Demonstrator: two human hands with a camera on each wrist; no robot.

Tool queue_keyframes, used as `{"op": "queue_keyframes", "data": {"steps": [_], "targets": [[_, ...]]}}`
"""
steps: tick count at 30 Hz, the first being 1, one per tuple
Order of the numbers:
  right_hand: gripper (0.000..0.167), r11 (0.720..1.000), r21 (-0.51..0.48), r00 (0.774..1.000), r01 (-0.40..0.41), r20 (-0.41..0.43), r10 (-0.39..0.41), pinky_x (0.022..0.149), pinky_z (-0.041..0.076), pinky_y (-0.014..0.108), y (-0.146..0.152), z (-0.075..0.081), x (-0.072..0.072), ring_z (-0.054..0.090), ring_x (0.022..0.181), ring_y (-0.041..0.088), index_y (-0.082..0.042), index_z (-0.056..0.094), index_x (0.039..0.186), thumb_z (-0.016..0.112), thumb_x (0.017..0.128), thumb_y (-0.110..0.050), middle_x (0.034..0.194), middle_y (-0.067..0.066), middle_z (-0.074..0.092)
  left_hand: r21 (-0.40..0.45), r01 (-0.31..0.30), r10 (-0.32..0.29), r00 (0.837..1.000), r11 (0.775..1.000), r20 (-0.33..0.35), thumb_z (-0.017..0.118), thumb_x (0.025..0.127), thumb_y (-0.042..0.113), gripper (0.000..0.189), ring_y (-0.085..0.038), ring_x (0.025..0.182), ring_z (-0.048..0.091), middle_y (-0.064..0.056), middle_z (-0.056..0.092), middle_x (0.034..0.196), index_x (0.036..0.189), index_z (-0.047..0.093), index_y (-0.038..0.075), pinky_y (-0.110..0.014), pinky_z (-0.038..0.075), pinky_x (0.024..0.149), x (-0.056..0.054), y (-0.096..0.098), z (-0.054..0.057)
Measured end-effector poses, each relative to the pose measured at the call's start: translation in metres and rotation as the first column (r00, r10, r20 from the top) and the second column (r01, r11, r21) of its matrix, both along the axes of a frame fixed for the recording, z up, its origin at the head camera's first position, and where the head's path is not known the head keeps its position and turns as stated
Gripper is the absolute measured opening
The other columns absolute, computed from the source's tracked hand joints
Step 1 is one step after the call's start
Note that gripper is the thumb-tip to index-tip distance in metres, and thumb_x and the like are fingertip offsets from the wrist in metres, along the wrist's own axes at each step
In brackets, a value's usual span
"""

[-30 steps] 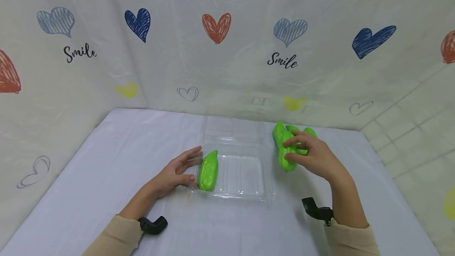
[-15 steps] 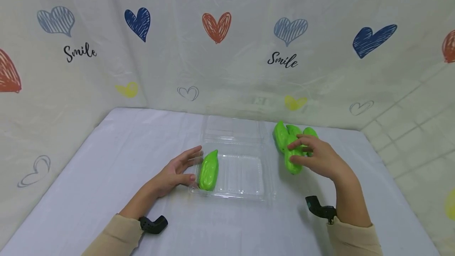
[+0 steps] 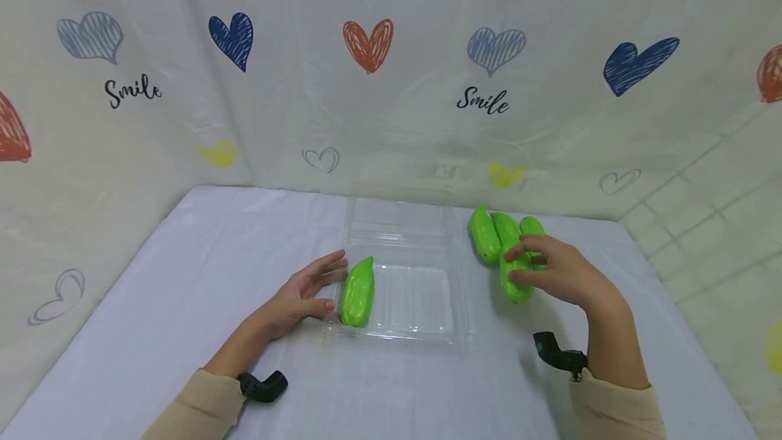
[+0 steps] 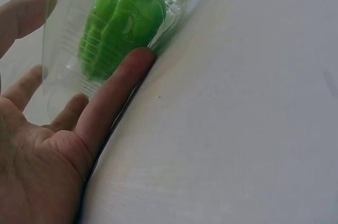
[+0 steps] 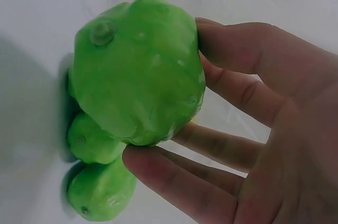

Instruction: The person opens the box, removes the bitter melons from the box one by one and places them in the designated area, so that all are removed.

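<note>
In the head view a clear plastic clamshell box (image 3: pixel 421 301) lies with its lid (image 3: pixel 400 221) folded back. A green toy bitter melon (image 3: pixel 358 294) sits along its left side. My left hand (image 3: pixel 302 299) rests against the box's left wall, fingers spread and thumb (image 4: pixel 140 60) touching near the front corner. At the right, my right hand (image 3: pixel 565 273) pinches another bitter melon (image 5: pixel 137 71) between thumb and fingers. Behind it are more bitter melons: one at the left (image 3: pixel 485 237), one in the middle (image 3: pixel 504 226), and one at the right (image 3: pixel 531 225), partly covered.
A white cloth covers the table (image 3: pixel 391 392). A white curtain (image 3: pixel 391 114) printed with hearts hangs behind its back edge. Black wrist devices (image 3: pixel 264 387) show near both sleeves.
My right hand has moved to the right and slightly toward me with its bitter melon, uncovering the ones behind. My left hand and the box stay in place.
</note>
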State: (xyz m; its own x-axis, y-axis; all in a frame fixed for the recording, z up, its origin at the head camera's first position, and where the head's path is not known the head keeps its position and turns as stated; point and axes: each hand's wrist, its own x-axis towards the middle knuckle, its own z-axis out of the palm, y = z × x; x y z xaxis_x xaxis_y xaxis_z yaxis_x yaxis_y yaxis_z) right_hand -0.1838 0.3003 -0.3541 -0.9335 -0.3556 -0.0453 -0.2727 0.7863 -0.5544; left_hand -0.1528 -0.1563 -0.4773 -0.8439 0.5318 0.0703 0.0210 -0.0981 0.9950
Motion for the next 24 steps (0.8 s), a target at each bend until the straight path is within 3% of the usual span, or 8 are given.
{"op": "queue_keyframes", "data": {"steps": [7,15,24], "targets": [[0.030,1.000,0.004,0.998,-0.007,0.056,0.007,0.082,0.049,0.040,0.003,-0.001,-0.001,0.061,0.106,0.027,-0.017,0.070,0.112,0.078,0.086,-0.030,0.118,0.004,0.065,0.001,0.000,0.000,1.000,1.000,0.002,0.068,0.088,0.000,0.087,-0.041,0.150,0.019,-0.016,0.017,0.165,0.160,0.019,0.011,-0.036,0.054,0.092,-0.001,0.000,0.000],[0.032,0.999,0.037,0.992,-0.018,0.125,0.014,0.087,0.047,0.044,0.007,-0.006,-0.001,0.059,0.111,0.031,-0.020,0.070,0.113,0.077,0.086,-0.035,0.126,0.007,0.062,0.002,0.000,0.000,1.000,1.000,0.000,0.068,0.088,0.001,0.087,-0.040,0.150,0.019,-0.017,0.017,0.165,0.160,0.019,0.011,-0.034,0.054,0.092,0.000,0.000,-0.001],[0.030,0.999,0.025,0.990,-0.041,0.135,0.037,0.080,0.045,0.037,0.006,-0.011,-0.004,0.056,0.099,0.023,-0.020,0.070,0.110,0.078,0.084,-0.034,0.115,0.001,0.065,-0.007,-0.001,0.001,1.000,1.000,0.000,0.067,0.088,0.000,0.087,-0.039,0.150,0.020,-0.016,0.017,0.165,0.160,0.020,0.012,-0.034,0.053,0.093,-0.001,-0.001,-0.002]]}}
